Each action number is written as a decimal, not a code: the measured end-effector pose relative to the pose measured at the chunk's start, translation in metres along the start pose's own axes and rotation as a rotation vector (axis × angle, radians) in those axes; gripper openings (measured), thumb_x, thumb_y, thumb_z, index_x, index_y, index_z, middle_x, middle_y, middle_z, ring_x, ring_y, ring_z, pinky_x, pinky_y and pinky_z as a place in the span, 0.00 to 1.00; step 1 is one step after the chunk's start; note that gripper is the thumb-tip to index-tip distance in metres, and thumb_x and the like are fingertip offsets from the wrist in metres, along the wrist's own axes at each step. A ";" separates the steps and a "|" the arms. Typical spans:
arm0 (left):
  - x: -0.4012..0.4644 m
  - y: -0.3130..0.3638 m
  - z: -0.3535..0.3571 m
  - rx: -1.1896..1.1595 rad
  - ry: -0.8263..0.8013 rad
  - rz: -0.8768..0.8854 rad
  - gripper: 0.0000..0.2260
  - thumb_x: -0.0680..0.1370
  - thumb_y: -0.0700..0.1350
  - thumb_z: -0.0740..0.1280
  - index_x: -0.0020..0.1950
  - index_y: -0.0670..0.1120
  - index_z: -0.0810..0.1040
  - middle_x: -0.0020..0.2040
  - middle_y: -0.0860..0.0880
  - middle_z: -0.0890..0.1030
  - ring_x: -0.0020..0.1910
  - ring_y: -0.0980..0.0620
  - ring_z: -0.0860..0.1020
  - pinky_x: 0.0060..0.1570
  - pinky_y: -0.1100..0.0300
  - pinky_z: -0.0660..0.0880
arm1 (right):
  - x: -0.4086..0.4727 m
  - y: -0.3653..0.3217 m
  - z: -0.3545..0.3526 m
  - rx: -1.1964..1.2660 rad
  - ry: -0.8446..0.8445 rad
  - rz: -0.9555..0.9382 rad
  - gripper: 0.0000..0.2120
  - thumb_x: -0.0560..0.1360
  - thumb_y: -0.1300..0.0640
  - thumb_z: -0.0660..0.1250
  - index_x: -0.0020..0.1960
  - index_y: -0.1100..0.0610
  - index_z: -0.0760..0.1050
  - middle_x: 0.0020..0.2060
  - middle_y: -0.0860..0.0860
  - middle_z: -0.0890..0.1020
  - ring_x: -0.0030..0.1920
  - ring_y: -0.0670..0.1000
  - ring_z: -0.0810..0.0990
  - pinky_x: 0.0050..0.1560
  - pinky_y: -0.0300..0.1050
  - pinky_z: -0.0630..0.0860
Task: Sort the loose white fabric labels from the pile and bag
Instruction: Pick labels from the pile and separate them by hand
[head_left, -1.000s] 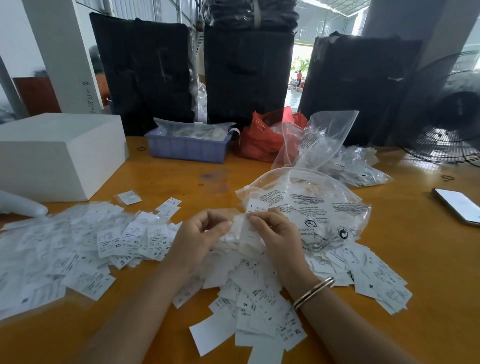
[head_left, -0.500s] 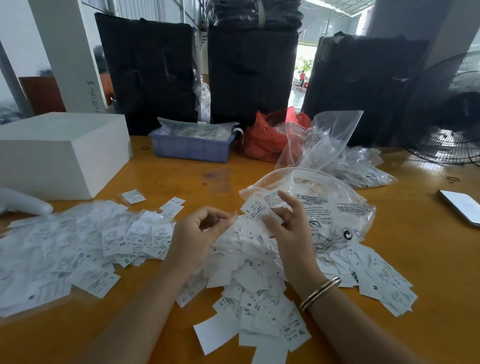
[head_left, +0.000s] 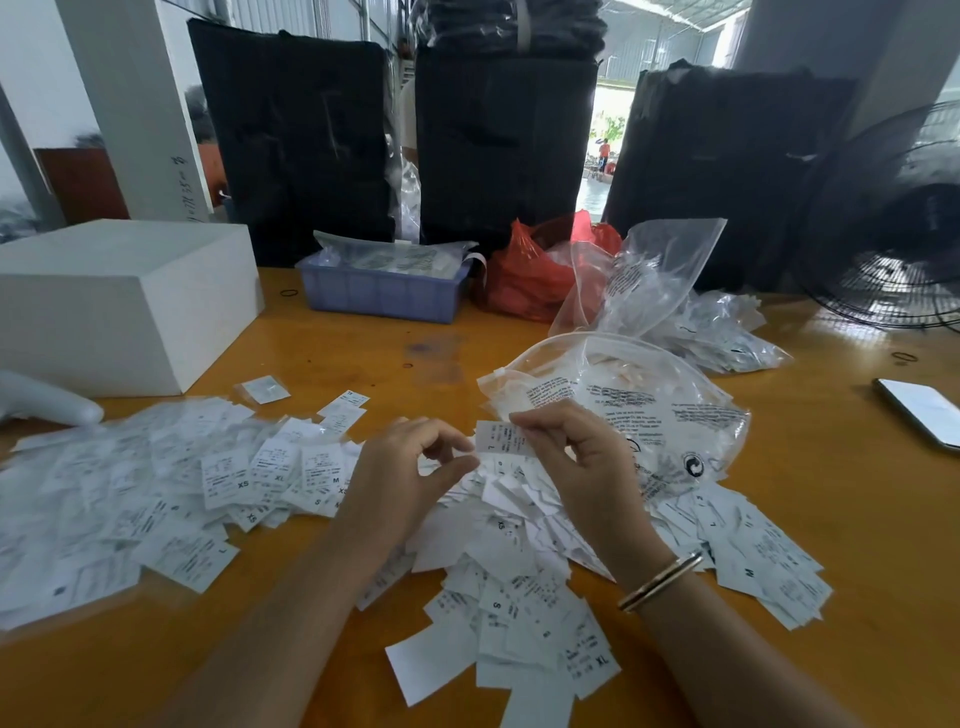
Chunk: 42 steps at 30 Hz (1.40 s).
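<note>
In the head view, a single white label (head_left: 503, 439) marked "L" is pinched between the thumb and curled fingers of the right hand (head_left: 582, 467), just in front of the clear zip bag (head_left: 649, 400). The left hand (head_left: 402, 475) is held just left of that label, its fingers curled with thumb and forefinger nearly meeting; whether a label is held there cannot be told. A loose pile of labels (head_left: 509, 571) is spread on the table (head_left: 857, 519) in front of the bag, under both hands. A wider spread of labels (head_left: 130, 499) lies well to the left of the bag. A gold bangle (head_left: 660, 581) is worn on the right wrist. Behind the bag a blue tray (head_left: 384, 291), a red bag (head_left: 530, 275) and further clear bags (head_left: 717, 332) are seen. A phone (head_left: 922, 410) lies to the right of the bag, and a white box (head_left: 119, 306) far to its left.
</note>
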<state>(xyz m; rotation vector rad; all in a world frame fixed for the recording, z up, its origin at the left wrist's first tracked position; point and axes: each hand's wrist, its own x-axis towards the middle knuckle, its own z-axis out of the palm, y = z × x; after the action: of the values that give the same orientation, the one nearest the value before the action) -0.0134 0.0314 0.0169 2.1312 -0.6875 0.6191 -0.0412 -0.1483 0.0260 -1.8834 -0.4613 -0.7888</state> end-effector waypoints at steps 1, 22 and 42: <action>0.000 0.000 0.000 -0.005 0.001 0.000 0.05 0.70 0.45 0.75 0.43 0.47 0.81 0.35 0.61 0.75 0.38 0.62 0.73 0.40 0.73 0.66 | 0.000 0.000 0.000 -0.022 -0.006 -0.014 0.12 0.73 0.70 0.67 0.48 0.55 0.81 0.37 0.46 0.79 0.40 0.40 0.76 0.40 0.29 0.72; -0.004 0.001 0.001 -0.120 -0.048 -0.056 0.07 0.74 0.54 0.67 0.43 0.53 0.81 0.37 0.60 0.78 0.42 0.60 0.75 0.38 0.73 0.66 | -0.010 0.009 0.011 -0.166 -0.036 0.008 0.15 0.77 0.61 0.65 0.61 0.47 0.74 0.43 0.39 0.78 0.43 0.40 0.76 0.42 0.31 0.73; 0.002 -0.038 -0.033 0.331 0.260 -0.290 0.08 0.77 0.44 0.69 0.54 0.42 0.80 0.39 0.47 0.81 0.32 0.57 0.73 0.28 0.71 0.65 | -0.011 0.012 0.005 -0.385 -0.194 0.045 0.22 0.77 0.61 0.62 0.70 0.51 0.67 0.57 0.44 0.76 0.58 0.45 0.74 0.61 0.53 0.71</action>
<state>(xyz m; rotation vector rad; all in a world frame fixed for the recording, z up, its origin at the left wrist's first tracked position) 0.0059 0.0774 0.0162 2.3345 -0.1330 0.8744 -0.0401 -0.1485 0.0090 -2.3339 -0.4052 -0.7029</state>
